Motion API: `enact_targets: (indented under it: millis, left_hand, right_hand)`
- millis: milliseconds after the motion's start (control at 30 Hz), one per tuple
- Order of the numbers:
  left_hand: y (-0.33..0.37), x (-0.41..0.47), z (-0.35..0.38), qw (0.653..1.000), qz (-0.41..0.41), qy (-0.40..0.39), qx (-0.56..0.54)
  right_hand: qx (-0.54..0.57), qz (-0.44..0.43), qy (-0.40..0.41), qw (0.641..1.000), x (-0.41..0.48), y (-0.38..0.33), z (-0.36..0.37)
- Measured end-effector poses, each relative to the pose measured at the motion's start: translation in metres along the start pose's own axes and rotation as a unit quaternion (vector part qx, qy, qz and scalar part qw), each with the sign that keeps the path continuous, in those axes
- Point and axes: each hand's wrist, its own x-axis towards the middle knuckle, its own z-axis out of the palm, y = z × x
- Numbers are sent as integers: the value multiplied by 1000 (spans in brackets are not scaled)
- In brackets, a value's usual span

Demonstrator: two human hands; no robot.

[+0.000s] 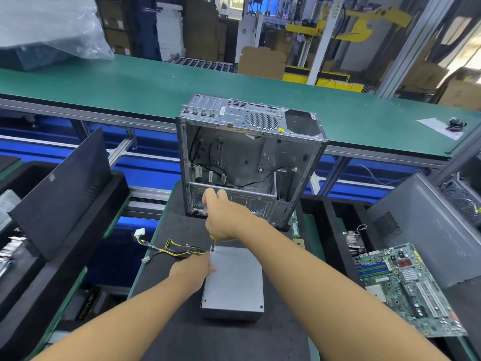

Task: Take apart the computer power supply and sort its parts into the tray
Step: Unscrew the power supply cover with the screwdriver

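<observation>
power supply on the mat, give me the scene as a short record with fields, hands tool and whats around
power supply: grey metal box, lid on, lying flat on the dark mat
cable bundle: yellow and black wires trailing left from the box
right hand: grips a screwdriver, tip down at the box's far-left corner
left hand: holds the box at that same corner
computer case: open, standing just beyond the box
motherboard: lying to the right, apart from the box
</observation>
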Motion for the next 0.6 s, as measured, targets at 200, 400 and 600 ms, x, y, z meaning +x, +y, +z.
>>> enact_targets:
  millis: [200,400,600]
  left_hand:
    - [0,0,1,1000,5,-8,-2]
    - [2,-4,0,1000,-4,-1,-7]
    - [2,-6,-3,1000,-4,-14,-21]
  right_hand:
    - [-50,19,-6,999,1,-3,1]
    - [-71,51,-10,996,8,-1,1]
    - [-35,25,-59,997,2,-5,-10]
